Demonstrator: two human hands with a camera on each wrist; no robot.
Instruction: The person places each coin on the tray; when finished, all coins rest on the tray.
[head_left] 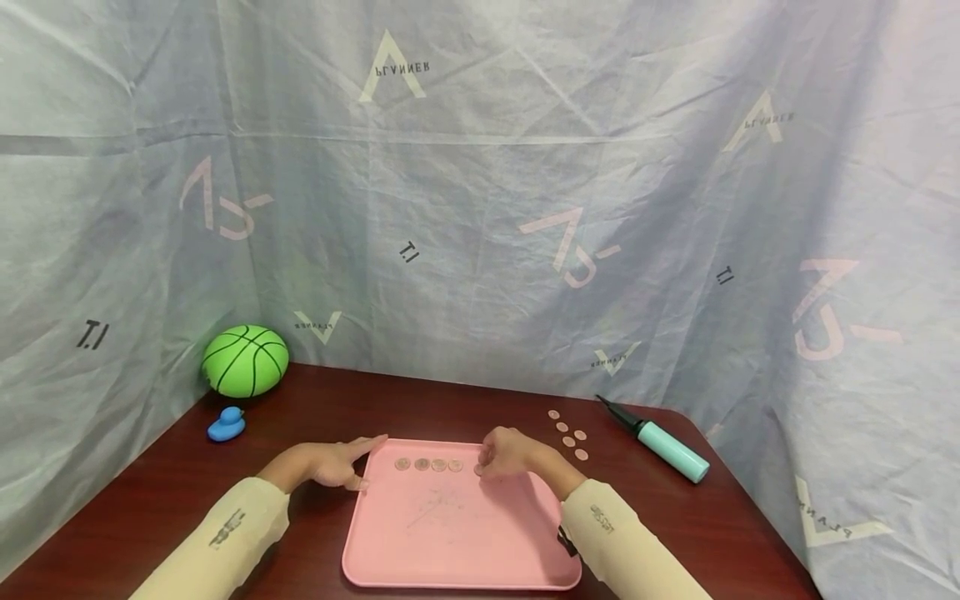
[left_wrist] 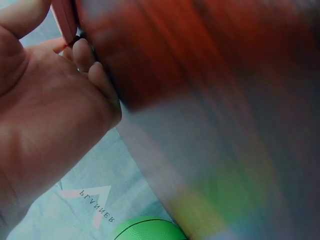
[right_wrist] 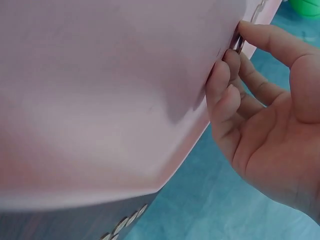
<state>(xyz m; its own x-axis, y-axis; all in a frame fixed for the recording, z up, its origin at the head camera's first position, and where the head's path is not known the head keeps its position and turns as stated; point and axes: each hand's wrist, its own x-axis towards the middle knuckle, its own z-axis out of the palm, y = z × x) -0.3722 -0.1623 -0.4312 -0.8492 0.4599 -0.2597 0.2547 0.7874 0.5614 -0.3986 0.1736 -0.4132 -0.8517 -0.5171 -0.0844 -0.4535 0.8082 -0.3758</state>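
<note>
- Pink plastic tray (head_left: 457,533) is seen lower centre of the head view, flat on a dark red-brown wooden table (head_left: 150,500).
- Four coins (head_left: 430,464) are lined up in a row along the tray's far edge; a fifth coin (head_left: 477,470) sits at the row's right end, under the right fingertips.
- Right hand (head_left: 508,454) is placed at the tray's upper right; in the right wrist view the coin (right_wrist: 237,44) is pinched between thumb and curled fingertips against the tray surface.
- Left hand (head_left: 337,462) is laid at the tray's upper left corner, fingers straight, touching the tray rim (left_wrist: 64,20); nothing is gripped.
- Five loose coins (head_left: 567,435) are scattered on the table right of the tray, just beyond the right hand.
- Teal hand pump (head_left: 660,440) with a black nozzle lies further right, apart from the coins.
- Green basketball (head_left: 245,360) is parked at the left against the backdrop, with a blue rubber duck (head_left: 227,425) just below it.
- Left wrist view is mostly motion-blurred.
</note>
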